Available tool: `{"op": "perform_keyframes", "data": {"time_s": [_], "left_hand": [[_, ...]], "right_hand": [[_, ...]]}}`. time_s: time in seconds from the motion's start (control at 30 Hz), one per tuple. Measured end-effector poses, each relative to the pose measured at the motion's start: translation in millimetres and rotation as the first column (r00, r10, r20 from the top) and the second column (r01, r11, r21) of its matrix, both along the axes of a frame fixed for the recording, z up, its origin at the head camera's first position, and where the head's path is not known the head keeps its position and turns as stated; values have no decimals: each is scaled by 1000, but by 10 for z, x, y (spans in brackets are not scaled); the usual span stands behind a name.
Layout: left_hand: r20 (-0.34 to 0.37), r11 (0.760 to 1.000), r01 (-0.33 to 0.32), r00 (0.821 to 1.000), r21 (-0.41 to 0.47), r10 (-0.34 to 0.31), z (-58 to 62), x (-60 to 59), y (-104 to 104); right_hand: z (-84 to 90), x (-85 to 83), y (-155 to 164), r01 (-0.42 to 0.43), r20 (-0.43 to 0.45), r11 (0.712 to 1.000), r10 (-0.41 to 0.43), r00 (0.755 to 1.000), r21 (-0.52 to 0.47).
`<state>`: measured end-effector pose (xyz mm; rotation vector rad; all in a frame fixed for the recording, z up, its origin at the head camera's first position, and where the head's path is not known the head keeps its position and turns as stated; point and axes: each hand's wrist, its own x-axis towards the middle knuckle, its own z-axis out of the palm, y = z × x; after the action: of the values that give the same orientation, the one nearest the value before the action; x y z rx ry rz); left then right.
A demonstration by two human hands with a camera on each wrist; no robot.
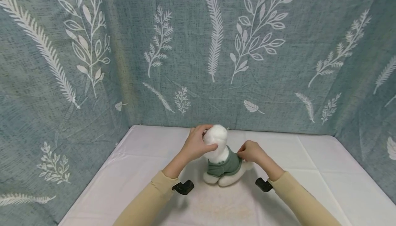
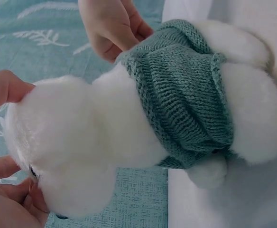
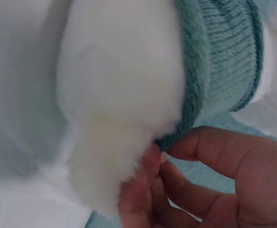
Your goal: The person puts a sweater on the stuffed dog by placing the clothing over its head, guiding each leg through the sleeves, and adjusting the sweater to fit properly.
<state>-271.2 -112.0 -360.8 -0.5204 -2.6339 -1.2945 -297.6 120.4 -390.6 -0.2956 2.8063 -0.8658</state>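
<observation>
A white plush toy (image 1: 236,179) sits on the table, wearing a green knitted sweater (image 1: 228,164). My left hand (image 1: 197,144) grips the toy's rounded head (image 2: 67,142), thumb on one side and fingers on the other. At the toy's rear, my right hand (image 1: 251,151) pinches the hem of the sweater (image 3: 195,90) between thumb and fingertips. Beside those fingertips, in the right wrist view, is a fluffy tail (image 3: 105,166). A dark eye shows partly by the left fingers in the left wrist view.
A white cloth covers the table (image 1: 154,157). Blue-green curtains (image 1: 191,47) with white leaf prints stand behind it and at both sides. Black wrist mounts (image 1: 184,187) sit below both hands. A faint brownish stain (image 1: 222,208) marks the cloth in front of the toy.
</observation>
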Motion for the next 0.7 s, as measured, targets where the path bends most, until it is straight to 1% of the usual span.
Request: {"op": "perform_keyframes", "data": {"time_s": [0.17, 0.3, 0.33, 0.43, 0.53, 0.6, 0.7], "left_hand": [[-8, 1000, -7, 1000, -1, 7, -2, 15, 10], [-4, 1000, -10, 1000, 0, 10, -14, 31, 30], [-1, 1000, -10, 1000, 2, 10, -16, 35, 34], [7, 1000, -7, 1000, 12, 7, -19, 36, 39], [6, 1000, -5, 1000, 11, 5, -18, 26, 29], [6, 1000, -6, 1000, 11, 6, -10, 21, 22], [15, 1000, -9, 1000, 17, 8, 12, 12, 17]], "right_hand": [[-25, 17, 3, 30, -22, 998, -29, 999, 50], [-112, -10, 43, 42, 1, 997, -42, 999, 72], [-135, -21, 55, 45, 18, 997, -47, 999, 67], [-178, -54, 89, 48, 63, 999, -49, 997, 26], [-174, -96, 126, 32, 124, 999, -26, 992, -43], [-152, -137, 154, -3, 152, 996, 17, 988, -91], [-93, -215, 174, -68, 162, 988, 90, 983, -138]]}}
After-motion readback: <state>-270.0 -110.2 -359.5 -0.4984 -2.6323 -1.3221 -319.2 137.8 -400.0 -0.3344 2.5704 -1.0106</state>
